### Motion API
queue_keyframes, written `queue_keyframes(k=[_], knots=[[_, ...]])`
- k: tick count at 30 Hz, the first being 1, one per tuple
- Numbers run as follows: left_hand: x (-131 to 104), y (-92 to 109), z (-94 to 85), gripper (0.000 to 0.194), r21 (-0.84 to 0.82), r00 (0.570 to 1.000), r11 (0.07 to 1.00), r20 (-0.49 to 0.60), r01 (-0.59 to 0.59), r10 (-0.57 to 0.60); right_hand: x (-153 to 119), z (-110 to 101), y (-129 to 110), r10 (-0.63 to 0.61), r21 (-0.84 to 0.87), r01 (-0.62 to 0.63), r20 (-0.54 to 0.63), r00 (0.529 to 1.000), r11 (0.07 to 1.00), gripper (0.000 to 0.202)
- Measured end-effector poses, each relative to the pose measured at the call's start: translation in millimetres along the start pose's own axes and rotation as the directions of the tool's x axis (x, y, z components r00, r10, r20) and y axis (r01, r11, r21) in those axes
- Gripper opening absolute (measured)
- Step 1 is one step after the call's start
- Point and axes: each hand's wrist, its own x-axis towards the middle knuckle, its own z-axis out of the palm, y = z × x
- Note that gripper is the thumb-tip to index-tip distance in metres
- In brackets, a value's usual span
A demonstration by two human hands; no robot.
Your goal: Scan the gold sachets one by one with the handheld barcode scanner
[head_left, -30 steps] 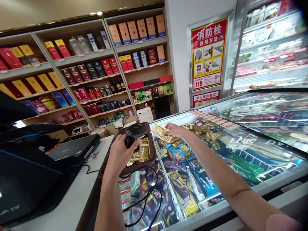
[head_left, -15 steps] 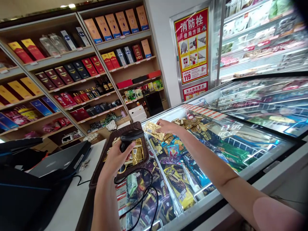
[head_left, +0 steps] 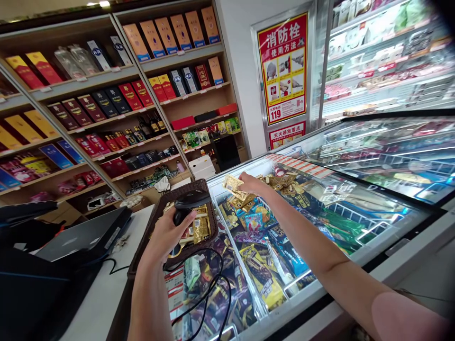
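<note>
My left hand point(head_left: 171, 232) is wrapped round the handle of a black corded scanner point(head_left: 192, 200), over a brown woven basket point(head_left: 135, 251) with gold packets point(head_left: 201, 225) inside. The scanner's head points right. Between the fingers of my right hand point(head_left: 251, 183) is a gold packet point(head_left: 232, 183), held above the open part of a glass-topped freezer point(head_left: 261, 303). Beneath it lie more gold packets and colourful wrapped packs. The fingertips of my right hand are partly hidden by the hand itself.
The scanner's black cable point(head_left: 213, 284) loops over the freezer's left part. A laptop point(head_left: 78, 237) sits on the white counter point(head_left: 95, 289) at the left. Shelves of boxes point(head_left: 130, 99) stand behind. A sliding glass lid point(head_left: 334, 189) covers the freezer's right side.
My right hand has moved slightly right with the gold packet, away from the scanner. My left hand and the scanner have shifted a little left in the view.
</note>
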Motion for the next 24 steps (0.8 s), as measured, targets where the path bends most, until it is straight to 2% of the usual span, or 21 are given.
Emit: queue_keyframes(k=[4,7,10,13,15,18,20,22,23,24], knots=[[4.0,-10.9,-11.2,0.055,-0.018,1.0,0.999,0.0,0.03,-0.03,22.2,8.2,16.1,0.119,-0.248,-0.131,-0.06,0.991,0.96,0.047],[2.7,-17.6,-23.6,0.053,-0.042,0.998,0.998,-0.033,0.047,-0.049,29.6,22.7,26.2,0.138,-0.355,-0.153,-0.069,0.988,0.922,0.047],[-1.2,-24.7,-39.1,0.052,-0.031,0.988,0.997,-0.136,0.066,-0.069,23.9,35.0,31.6,0.085,-0.424,-0.129,-0.123,0.989,0.896,0.041],[-4.2,-36.8,-56.7,0.052,-0.03,0.965,0.995,-0.242,0.097,-0.102,11.6,39.8,25.1,-0.076,-0.551,-0.088,-0.268,0.96,0.83,0.037],[-5.9,-46.0,-68.0,0.052,-0.053,0.943,0.992,-0.306,0.116,-0.127,3.3,44.3,9.7,-0.215,-0.61,-0.003,-0.282,0.935,0.792,0.033],[-10.1,-54.5,-80.6,0.052,-0.089,0.906,0.986,-0.391,0.14,-0.164,-8.0,68.4,-30.0,-0.336,-0.573,0.212,-0.118,0.935,0.791,0.028],[-13.9,-55.6,-85.1,0.051,-0.103,0.89,0.984,-0.421,0.145,-0.175,-12.1,98.5,-61.6,-0.38,-0.508,0.335,0.017,0.925,0.793,0.028],[-17.3,-55.2,-87.0,0.05,-0.104,0.883,0.985,-0.438,0.136,-0.168,-10.4,133.4,-90.6,-0.407,-0.491,0.405,0.109,0.907,0.771,0.031],[-18.6,-55.0,-87.4,0.05,-0.101,0.883,0.987,-0.44,0.128,-0.16,-7.1,149.9,-102.6,-0.43,-0.524,0.436,0.142,0.892,0.732,0.03],[-19.7,-55.2,-87.6,0.051,-0.101,0.886,0.988,-0.438,0.119,-0.152,-2.5,164.4,-112.5,-0.479,-0.563,0.494,0.189,0.857,0.662,0.032]])
